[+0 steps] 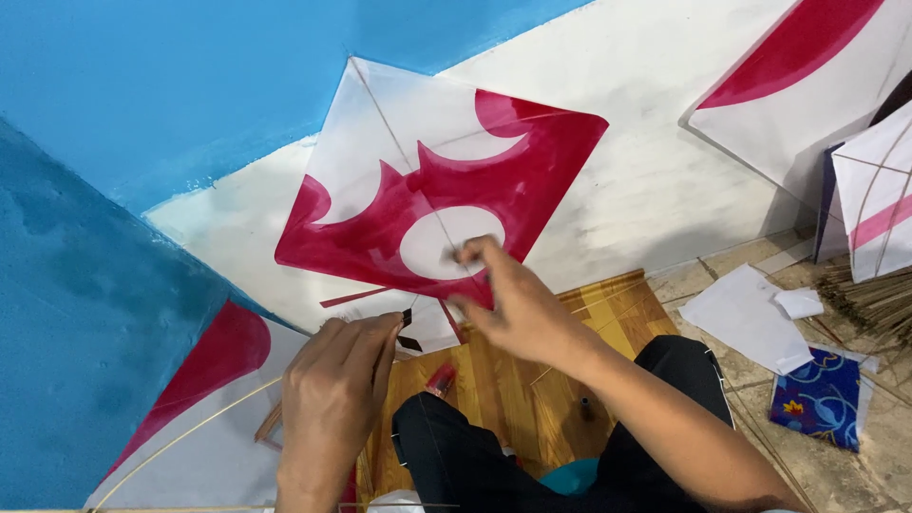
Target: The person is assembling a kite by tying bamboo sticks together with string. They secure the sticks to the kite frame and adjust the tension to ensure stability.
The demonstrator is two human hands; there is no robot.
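**Fingers pinching at the kite's lower edge**

Fingers (472, 253) of the right hand (518, 306) are pinching together on the thin centre stick of the kite (432, 195), just below its white circle. The kite, white with a red pattern, is standing tilted against the white and blue wall (142, 85), its lower corner near the wooden board (608, 313) on the floor. The left hand (332, 380) is curling closed near that lower corner, its fingers gripping a small dark piece (407, 318) that I cannot identify. Another kite (204, 380) is lying beside the left hand. White paper sheets (746, 318) and a blue patterned packet (822, 397) are lying on the floor to the right, near a bundle of sticks (874, 299).
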